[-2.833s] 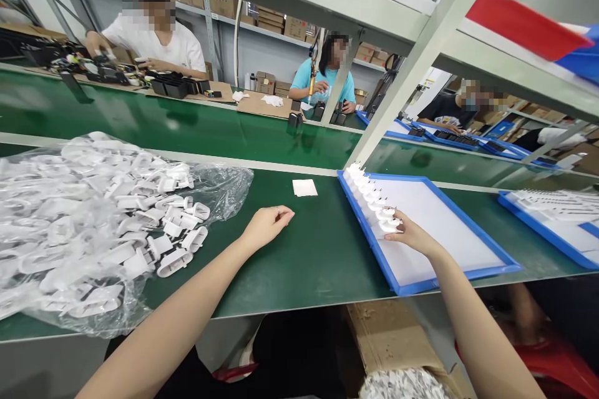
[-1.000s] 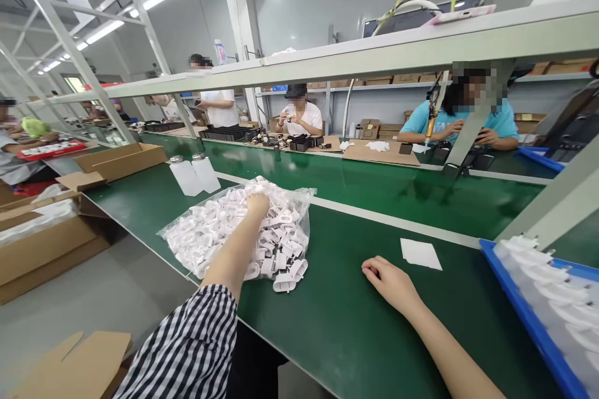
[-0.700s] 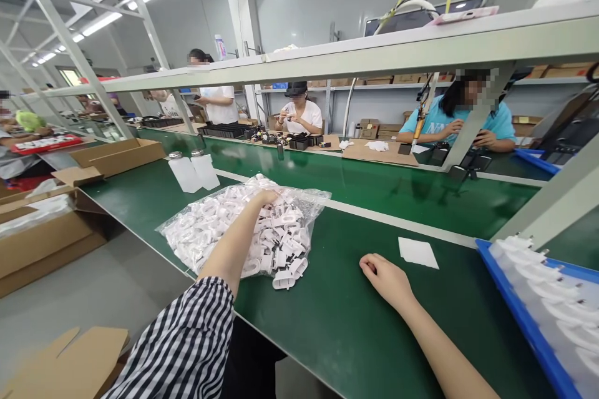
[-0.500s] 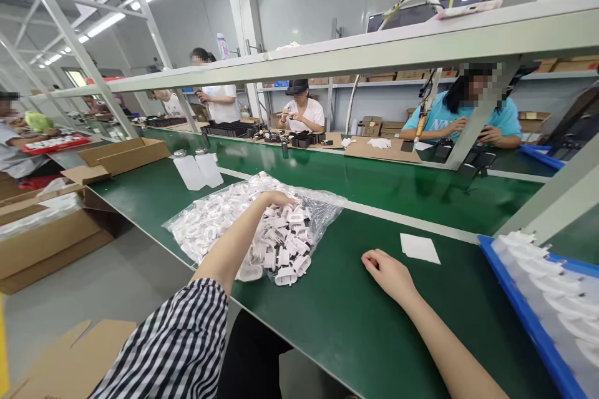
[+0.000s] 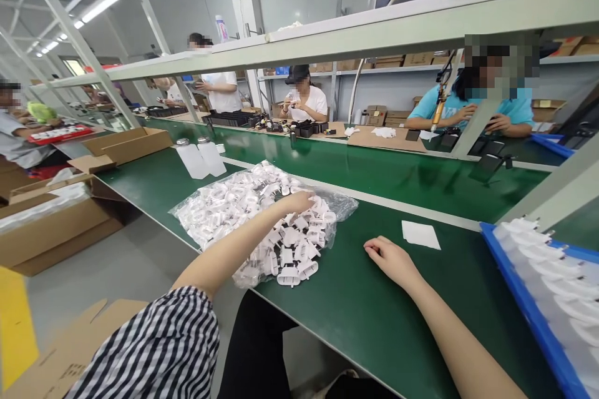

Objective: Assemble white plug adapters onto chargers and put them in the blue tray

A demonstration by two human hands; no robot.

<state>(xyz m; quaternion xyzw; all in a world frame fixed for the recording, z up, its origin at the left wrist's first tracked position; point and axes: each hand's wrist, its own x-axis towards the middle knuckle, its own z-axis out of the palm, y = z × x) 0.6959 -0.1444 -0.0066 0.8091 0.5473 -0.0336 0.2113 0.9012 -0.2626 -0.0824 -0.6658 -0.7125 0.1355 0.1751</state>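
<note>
A heap of small white plastic plug housings (image 5: 243, 196) lies on a clear plastic bag (image 5: 344, 205) on the green table. My left hand (image 5: 299, 201) is at the far right side of the heap, touching the housings. Its fingertips are partly lost among the white pieces, so I cannot tell whether they hold one. To the right of the heap, my right hand (image 5: 390, 256) rests on the table with its fingers curled in and nothing visible in them. Just beyond it lies a white paper sheet (image 5: 421, 235).
On the right stands a blue tray (image 5: 515, 286) with rows of white parts. Two white bottles (image 5: 191, 160) are behind the heap, and open cardboard boxes (image 5: 133, 148) stand to the left. A shelf beam (image 5: 327, 49) crosses above; several people work across the table.
My left hand has shifted right and slightly toward the heap's edge, spreading some housings and the bag that way. My right hand stays curled on the table. The view has tilted slightly.
</note>
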